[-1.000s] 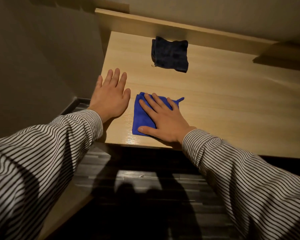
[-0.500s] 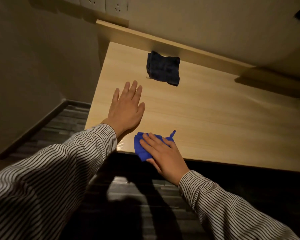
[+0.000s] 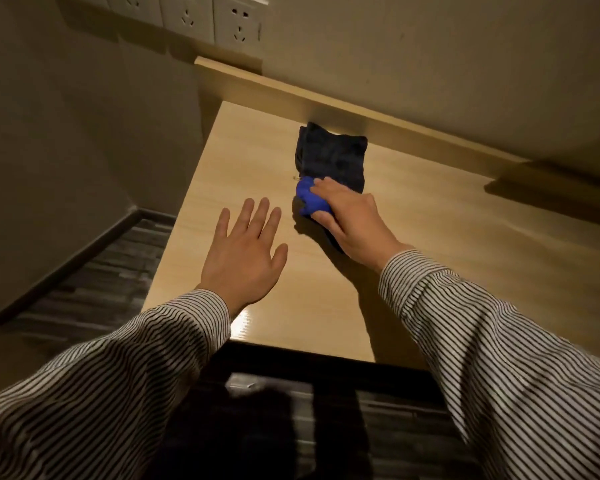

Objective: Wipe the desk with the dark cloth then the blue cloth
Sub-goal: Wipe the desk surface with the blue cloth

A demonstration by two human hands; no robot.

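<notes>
Left hand [image 3: 245, 249], fingers spread wide and empty, rests flat near the table's [image 3: 447, 258] left edge. Right hand [image 3: 349, 220] grips the bunched blue cloth [image 3: 310, 200] toward the rear edge, touching the dark cloth [image 3: 333, 155], which lies against the back ledge. Judged step: the blue-cloth wipe. Next move calls for flattening the cloth and sweeping toward the right edge.

Dim, warm, yellowish light all over. A bright glare patch sits on the surface [image 3: 246, 320] near its front edge, around 6 o'clock of the left hand [image 3: 245, 251]. The right hand [image 3: 347, 221] throws a dark shadow toward 8 o'clock. Striped sleeves [image 3: 499, 358] smear with blur at the bottom corners. Wide-angle bending bows the wall sockets [image 3: 236, 20] at 11 o'clock. The floor [image 3: 94, 271] is murky and streaked.
</notes>
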